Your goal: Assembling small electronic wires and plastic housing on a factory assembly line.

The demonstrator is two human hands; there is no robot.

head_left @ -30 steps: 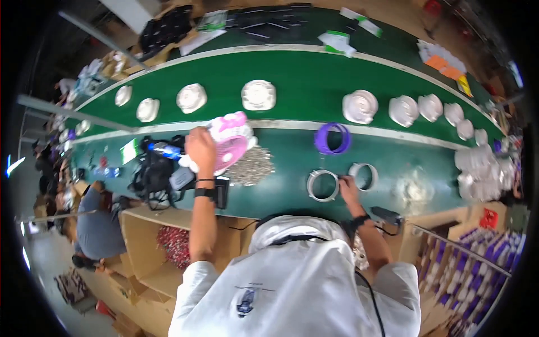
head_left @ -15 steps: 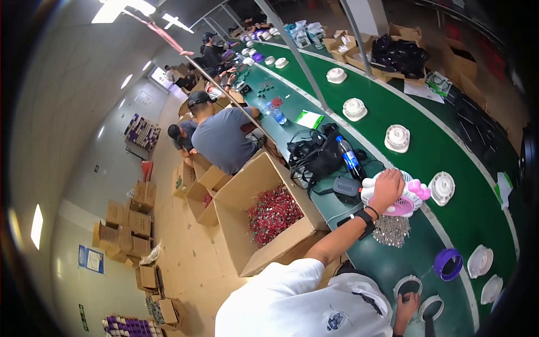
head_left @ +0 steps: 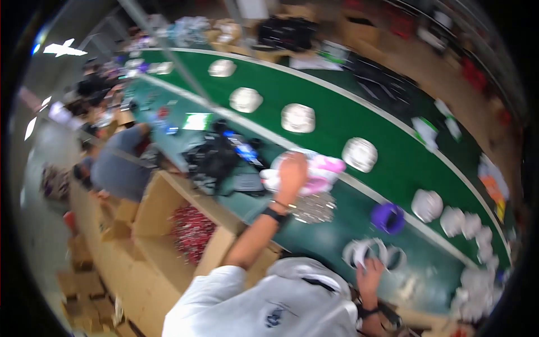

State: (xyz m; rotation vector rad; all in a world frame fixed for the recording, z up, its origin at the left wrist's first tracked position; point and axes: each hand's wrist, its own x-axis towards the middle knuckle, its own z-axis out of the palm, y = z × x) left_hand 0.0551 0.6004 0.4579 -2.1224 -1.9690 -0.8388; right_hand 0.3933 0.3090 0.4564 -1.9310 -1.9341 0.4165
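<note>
My left hand [head_left: 293, 175] is closed over a white and pink fan cover [head_left: 321, 182], cat-shaped with a pink bow, which rests on the green bench. Right beside it lies a heap of small silvery metal parts [head_left: 314, 208]. Lower right, my right hand [head_left: 369, 273] has its fingers at a white ring [head_left: 351, 254], seemingly pinching its rim; motion blur softens this. Another white ring [head_left: 396, 258] lies just to the right. Farther out, a purple ring [head_left: 387, 218] stands on the bench by the belt's edge.
A green conveyor belt [head_left: 325, 121] curves past, carrying white round housings [head_left: 360, 154]. Left of the fan cover are a black bag [head_left: 210, 163], a blue-labelled bottle [head_left: 245, 150] and a grey case [head_left: 248, 182]. A carton [head_left: 151, 224] of red parts stands beside me; a co-worker [head_left: 120, 163] sits beyond.
The whole view has swung right, so the scene sits farther left and is blurred. My left hand stays on the fan cover. The white ring at my right hand now looks tilted.
</note>
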